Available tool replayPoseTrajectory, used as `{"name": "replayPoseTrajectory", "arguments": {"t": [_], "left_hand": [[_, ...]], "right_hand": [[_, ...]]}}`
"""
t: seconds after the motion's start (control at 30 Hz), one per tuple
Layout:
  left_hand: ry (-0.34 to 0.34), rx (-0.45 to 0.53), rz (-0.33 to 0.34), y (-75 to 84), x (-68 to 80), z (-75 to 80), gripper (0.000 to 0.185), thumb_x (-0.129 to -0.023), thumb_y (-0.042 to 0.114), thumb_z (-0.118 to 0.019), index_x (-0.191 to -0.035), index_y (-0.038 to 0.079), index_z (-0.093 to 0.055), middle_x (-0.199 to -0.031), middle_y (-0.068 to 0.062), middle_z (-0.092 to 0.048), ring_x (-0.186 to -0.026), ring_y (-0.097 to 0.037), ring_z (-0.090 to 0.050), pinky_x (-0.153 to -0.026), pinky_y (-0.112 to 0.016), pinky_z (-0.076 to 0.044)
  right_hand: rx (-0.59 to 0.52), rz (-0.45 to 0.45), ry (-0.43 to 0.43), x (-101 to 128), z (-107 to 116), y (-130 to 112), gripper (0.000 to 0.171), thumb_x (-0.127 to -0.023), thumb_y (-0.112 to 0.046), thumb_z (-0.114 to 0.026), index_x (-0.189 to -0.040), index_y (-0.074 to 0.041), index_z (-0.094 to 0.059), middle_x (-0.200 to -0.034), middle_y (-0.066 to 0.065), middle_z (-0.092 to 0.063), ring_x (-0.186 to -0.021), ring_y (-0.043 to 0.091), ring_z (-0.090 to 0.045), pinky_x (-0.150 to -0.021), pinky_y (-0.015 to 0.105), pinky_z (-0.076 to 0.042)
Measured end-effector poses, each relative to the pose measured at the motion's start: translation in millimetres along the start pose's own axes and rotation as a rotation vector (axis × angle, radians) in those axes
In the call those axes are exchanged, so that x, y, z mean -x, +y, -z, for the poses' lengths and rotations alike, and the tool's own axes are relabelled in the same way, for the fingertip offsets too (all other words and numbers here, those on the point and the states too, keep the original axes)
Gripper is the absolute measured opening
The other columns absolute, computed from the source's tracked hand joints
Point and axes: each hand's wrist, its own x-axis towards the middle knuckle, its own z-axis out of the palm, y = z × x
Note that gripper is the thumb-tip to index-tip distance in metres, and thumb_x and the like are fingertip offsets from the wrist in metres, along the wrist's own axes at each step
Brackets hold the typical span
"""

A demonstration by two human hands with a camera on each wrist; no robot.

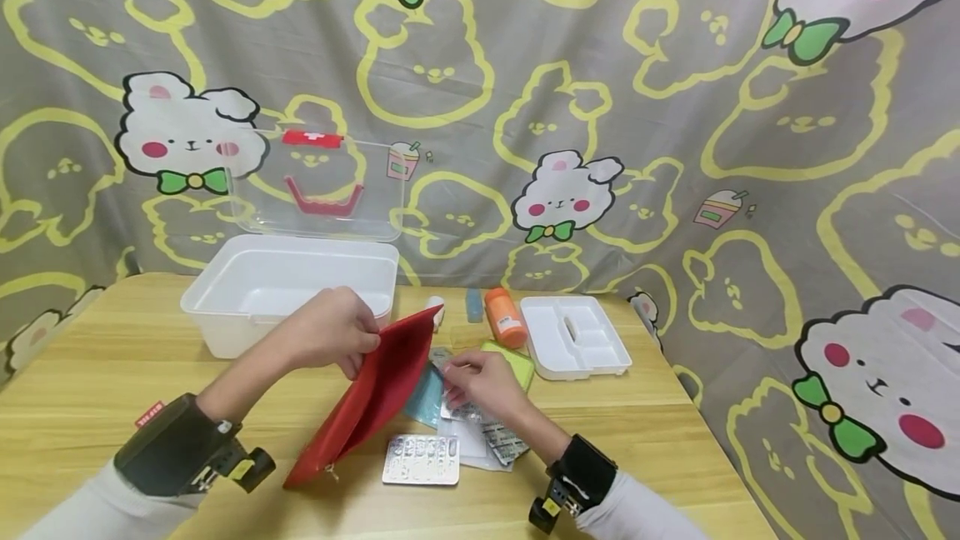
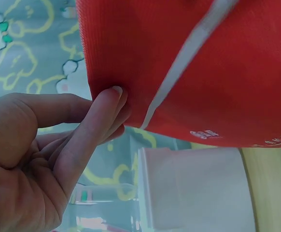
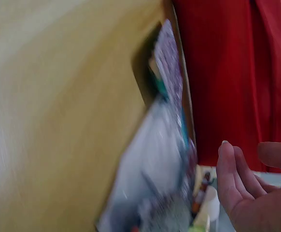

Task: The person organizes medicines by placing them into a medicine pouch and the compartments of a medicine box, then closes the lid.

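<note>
My left hand [image 1: 335, 330] pinches a top corner of a red pouch [image 1: 352, 415]. The pouch stands tilted on the table, its mouth gaping to the right. In the left wrist view, the thumb and fingers [image 2: 109, 104] grip its edge beside a pale stripe. My right hand [image 1: 491, 386] hovers over a pile just right of the pouch, with its fingers loosely extended and nothing visible between them in the right wrist view. Under it lie blister packs [image 1: 504, 442], a blue packet [image 1: 425, 397] and a white packet [image 1: 472, 444]. Another silver blister pack [image 1: 422, 460] lies nearer me.
Behind my left hand stands a white plastic box [image 1: 217, 327], its clear lid [image 1: 255, 207] raised. Towards the back right are an orange bottle [image 1: 504, 317], a yellow-green packet [image 1: 521, 365] and a white compartment tray [image 1: 600, 340]. A patterned curtain [image 1: 450, 48] hangs behind the table.
</note>
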Motion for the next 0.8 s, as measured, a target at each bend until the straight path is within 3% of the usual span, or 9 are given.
{"name": "replayPoseTrajectory", "arguments": {"t": [0.23, 0.53, 0.8], "left_hand": [[0.059, 0.098, 0.05, -5.8, 0.7, -5.8, 0.02, -0.092, 0.004, -0.068, -0.107, -0.008, -0.074, -0.087, -0.015, -0.075, -0.06, -0.019, -0.072, -0.059, -0.034, -0.062], [0.16, 0.12, 0.034, -13.4, 5.5, -16.2, 0.026, -0.094, 0.007, -0.067, -0.115, -0.008, -0.072, -0.087, -0.015, -0.076, -0.057, -0.017, -0.07, -0.058, -0.034, -0.062], [0.26, 0.093, 0.042, -20.1, 10.0, -22.6, 0.022, -0.094, 0.013, -0.069, -0.109, -0.002, -0.075, -0.088, -0.012, -0.077, -0.061, -0.014, -0.07, -0.063, -0.035, -0.063]], "right_hand": [[-0.041, -0.036, -0.025, 0, -20, 3, 0.027, -0.095, -0.019, -0.071, -0.11, 0.003, -0.072, -0.091, 0.027, -0.074, -0.066, 0.016, -0.071, -0.065, 0.034, -0.063], [-0.17, -0.065, 0.001, -2, -33, -1, 0.028, -0.096, -0.023, -0.07, -0.108, 0.002, -0.073, -0.086, 0.019, -0.074, -0.065, 0.013, -0.07, -0.066, 0.03, -0.063], [-0.172, -0.045, -0.022, -2, -36, 2, 0.024, -0.094, -0.011, -0.071, -0.111, 0.006, -0.07, -0.093, 0.032, -0.072, -0.065, 0.012, -0.07, -0.066, 0.029, -0.063]]}}
